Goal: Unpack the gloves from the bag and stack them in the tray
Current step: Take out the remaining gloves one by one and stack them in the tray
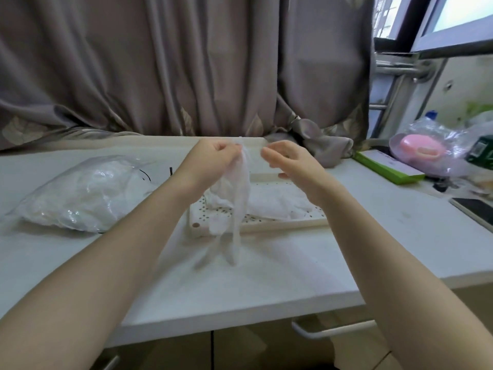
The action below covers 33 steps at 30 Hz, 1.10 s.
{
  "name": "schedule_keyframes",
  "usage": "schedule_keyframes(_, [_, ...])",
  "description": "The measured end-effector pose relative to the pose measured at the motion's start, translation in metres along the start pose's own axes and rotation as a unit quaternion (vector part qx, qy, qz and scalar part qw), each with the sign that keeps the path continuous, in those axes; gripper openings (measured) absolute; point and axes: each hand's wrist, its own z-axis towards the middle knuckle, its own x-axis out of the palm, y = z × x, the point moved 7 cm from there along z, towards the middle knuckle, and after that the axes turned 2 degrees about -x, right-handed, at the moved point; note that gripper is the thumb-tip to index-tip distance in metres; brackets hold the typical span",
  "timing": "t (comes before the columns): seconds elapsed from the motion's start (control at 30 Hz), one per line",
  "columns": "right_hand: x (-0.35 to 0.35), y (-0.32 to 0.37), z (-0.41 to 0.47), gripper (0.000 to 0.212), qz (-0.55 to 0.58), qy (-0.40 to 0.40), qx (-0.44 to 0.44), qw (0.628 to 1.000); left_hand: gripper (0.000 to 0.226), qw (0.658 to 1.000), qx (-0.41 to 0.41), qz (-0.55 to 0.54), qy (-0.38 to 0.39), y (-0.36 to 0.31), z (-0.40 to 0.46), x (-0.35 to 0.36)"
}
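A thin, translucent glove (238, 188) is pinched at its cuff by the left hand (213, 158) and hangs limp (fingers blurred) over the perforated tray (280, 225). The right hand (290, 162) is held loosely curled, apparently empty.

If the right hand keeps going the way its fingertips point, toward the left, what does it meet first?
Most likely the hanging glove pinched by the left hand. The right hand is open, fingertips beside the glove's top with a small gap between; depth is hard to judge from this single view.

White table (266, 276) carries bag (85, 193), tray (280, 225), phone (477, 209).
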Motion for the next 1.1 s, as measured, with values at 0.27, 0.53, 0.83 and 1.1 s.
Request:
schedule_keyframes(0.27, [0.009, 0.016, 0.004, 0.014, -0.166, -0.035, -0.121, 0.978, 0.024, 0.998, 0.059, 0.010, -0.024, -0.032, 0.002, 0.007])
schedule_keyframes(0.53, [-0.019, -0.034, 0.013, 0.018, -0.068, -0.041, 0.012, 0.997, 0.028, 0.997, 0.024, -0.069, -0.003, -0.038, 0.013, 0.009])
schedule_keyframes(0.83, [-0.055, -0.082, 0.019, 0.025, -0.045, 0.046, 0.075, 0.995, 0.028, 0.989, -0.136, -0.056, -0.032, 0.045, 0.032, 0.015])
schedule_keyframes(1.1, [-0.043, -0.118, 0.063, 0.019, -0.214, 0.047, 0.091, 0.971, 0.028, 0.973, -0.192, 0.103, -0.068, 0.102, 0.039, 0.007])
